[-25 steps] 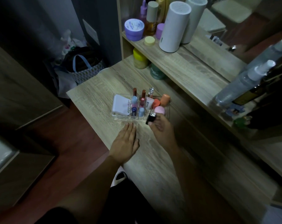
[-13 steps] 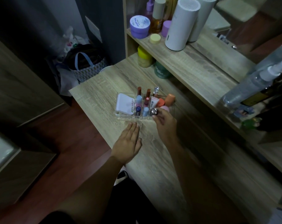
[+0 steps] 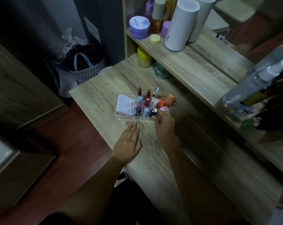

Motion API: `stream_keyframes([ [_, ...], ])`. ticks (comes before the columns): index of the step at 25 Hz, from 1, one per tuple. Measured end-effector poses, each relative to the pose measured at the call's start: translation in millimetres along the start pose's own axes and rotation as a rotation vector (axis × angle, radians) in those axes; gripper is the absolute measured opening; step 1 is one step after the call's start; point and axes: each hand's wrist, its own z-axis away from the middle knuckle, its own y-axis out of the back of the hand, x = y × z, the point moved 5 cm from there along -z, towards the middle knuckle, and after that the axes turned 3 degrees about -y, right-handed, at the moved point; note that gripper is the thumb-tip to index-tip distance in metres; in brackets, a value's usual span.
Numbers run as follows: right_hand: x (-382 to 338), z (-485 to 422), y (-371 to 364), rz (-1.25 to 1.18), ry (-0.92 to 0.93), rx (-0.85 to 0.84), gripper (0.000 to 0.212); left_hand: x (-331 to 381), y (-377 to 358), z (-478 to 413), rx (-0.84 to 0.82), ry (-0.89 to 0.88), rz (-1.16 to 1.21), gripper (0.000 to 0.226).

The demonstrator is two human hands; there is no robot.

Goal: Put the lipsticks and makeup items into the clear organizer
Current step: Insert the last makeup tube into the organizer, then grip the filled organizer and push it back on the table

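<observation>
The clear organizer [image 3: 121,114] sits on the wooden table, filled with several lipsticks [image 3: 139,91], a white compact [image 3: 125,105], a white tube [image 3: 154,101], orange sponges [image 3: 169,100] and a pink sponge [image 3: 164,109]. My right hand [image 3: 164,122] is at the organizer's front right corner, fingertips pinching a black lipstick [image 3: 153,112] that stands in a front slot. My left hand [image 3: 129,143] lies flat on the table just in front of the organizer, fingers together, holding nothing.
A raised shelf [image 3: 178,60] behind the organizer carries a white cylinder [image 3: 180,24], a purple jar [image 3: 139,27] and bottles. A yellow jar [image 3: 144,57] and green jar [image 3: 161,72] stand under it. Spray bottles [image 3: 254,85] lean at right. A bag [image 3: 85,67] sits on the floor at left.
My right hand carried the black lipstick from above the table forward and down into the organizer's front slot. The left hand stayed flat on the table.
</observation>
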Motion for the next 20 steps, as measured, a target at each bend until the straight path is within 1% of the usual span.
stream_keyframes([
  [4, -4.2, 1.6, 4.0, -0.026, 0.0, -0.02, 0.031, -0.5, 1.8, -0.9, -0.03, 0.016, 0.095, 0.049],
  [7, -6.8, 2.1, 12.2, -0.107, 0.0, 0.013, 0.038, -9.5, 15.0, 5.7, 0.021, 0.086, 0.184, 0.04],
  [9, -2.7, 6.3, 19.1, -0.131, 0.0, 0.078, 0.038, -23.2, 26.6, 12.7, 0.096, 0.221, 0.226, 0.039],
  [11, 9.1, 12.8, 25.1, -0.134, -0.018, 0.156, 0.039, -44.2, 35.3, 15.6, 0.182, 0.396, 0.27, 0.026],
  [12, 18.2, 14.7, 26.0, -0.116, -0.059, 0.169, 0.043, -53.9, 38.7, 14.4, 0.209, 0.468, 0.289, 0.027],
  [13, 27.9, 14.8, 24.9, -0.09, -0.129, 0.153, 0.05, -62.2, 40.9, 11.2, 0.212, 0.507, 0.308, 0.036],
  [15, 42.9, 12.2, 20.0, -0.079, -0.256, 0.06, 0.068, -69.5, 47.4, -2.1, 0.194, 0.503, 0.369, 0.058],
  [16, 44.8, 9.3, 17.1, -0.098, -0.249, 0.004, 0.075, -71.6, 52.1, -9.3, 0.204, 0.487, 0.411, 0.064],
  [18, 44.9, 0.4, 12.3, -0.142, -0.191, -0.094, 0.086, -76.6, 56.4, -27.2, 0.212, 0.445, 0.485, 0.059],
  [19, 44.6, -3.9, 11.0, -0.168, -0.185, -0.137, 0.091, -79.4, 55.6, -34.1, 0.179, 0.434, 0.498, 0.058],
  [20, 45.3, -8.4, 10.6, -0.195, -0.191, -0.165, 0.094, -81.4, 53.8, -39.7, 0.129, 0.435, 0.494, 0.061],
])
